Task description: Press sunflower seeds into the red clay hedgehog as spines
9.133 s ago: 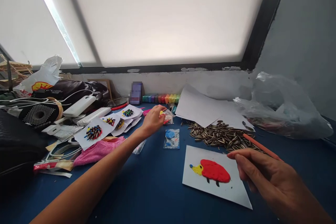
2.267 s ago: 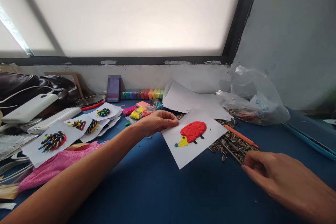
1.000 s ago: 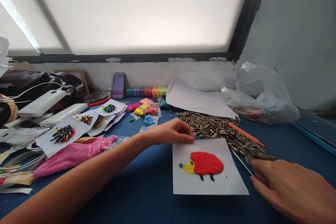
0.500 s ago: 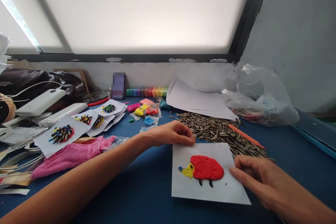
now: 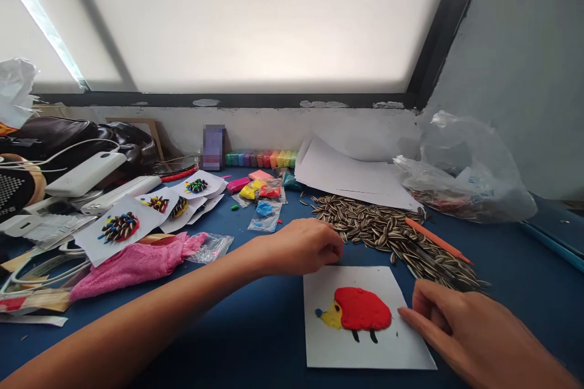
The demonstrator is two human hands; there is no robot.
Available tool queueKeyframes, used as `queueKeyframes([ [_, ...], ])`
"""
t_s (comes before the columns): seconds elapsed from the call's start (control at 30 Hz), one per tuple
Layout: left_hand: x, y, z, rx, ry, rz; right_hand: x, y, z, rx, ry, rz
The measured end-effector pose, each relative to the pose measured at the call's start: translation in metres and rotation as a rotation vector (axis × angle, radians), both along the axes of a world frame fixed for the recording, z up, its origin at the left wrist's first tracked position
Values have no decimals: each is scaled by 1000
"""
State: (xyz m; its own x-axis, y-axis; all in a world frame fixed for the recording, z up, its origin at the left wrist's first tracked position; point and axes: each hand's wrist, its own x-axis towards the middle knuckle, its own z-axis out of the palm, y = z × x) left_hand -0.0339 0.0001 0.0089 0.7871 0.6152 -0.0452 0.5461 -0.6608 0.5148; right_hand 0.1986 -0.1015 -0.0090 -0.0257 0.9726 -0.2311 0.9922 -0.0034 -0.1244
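Observation:
A white paper card lies before me, bearing a clay hedgehog with a red body, yellow face, blue nose and two dark legs. My left hand is just beyond the card's top edge, beside the striped sunflower seeds. Its fingers are curled closed; whatever is between them is hidden. At the card's right edge is my right hand, thumb over the paper and the other fingers bent in, holding that side.
An orange pencil-shaped tool lies on the seeds. White sheets and a plastic bag sit behind. Seed-covered hedgehog cards, a pink cloth, clay packets and white power banks occupy the left.
My left hand has left the card's top edge and curled its fingers near the seeds. The card now lies slightly nearer me; my right hand stays at its right edge.

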Motion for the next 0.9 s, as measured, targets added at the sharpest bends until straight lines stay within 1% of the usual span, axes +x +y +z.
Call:
queueKeyframes([
  [0.07, -6, -5, -1, 16, -22, 40, 3, -1, -2, 27, 3, 5],
  [0.17, -17, -14, -5, -16, -4, 118, 7, -2, -6, 70, 2, 15],
  [0.27, -24, -20, -8, -78, 30, 128, 9, -3, -8, 60, -31, 26],
  [0.33, -26, -21, -9, -103, 45, 129, 7, -3, -7, 43, -41, 40],
  [0.4, -25, -21, -10, -121, 48, 144, 5, -3, -6, 59, -39, 60],
  [0.5, -23, -19, -9, -194, 7, 179, 6, 0, -5, 137, -36, 77],
  [0.63, -23, -16, -7, -271, -119, 193, 15, 3, -5, 241, 2, 83],
  [0.7, -23, -13, -9, -361, -211, 227, 18, 2, -4, 346, 54, 111],
  [0.77, -23, -7, -14, -505, -316, 304, 17, 0, -1, 458, 140, 179],
  [0.8, -24, -3, -17, -579, -367, 354, 15, -2, 1, 492, 192, 228],
  [0.83, -25, 1, -20, -645, -419, 405, 12, -4, 3, 498, 241, 290],
  [0.9, -29, 9, -26, -770, -523, 484, 3, -9, 5, 464, 325, 437],
])
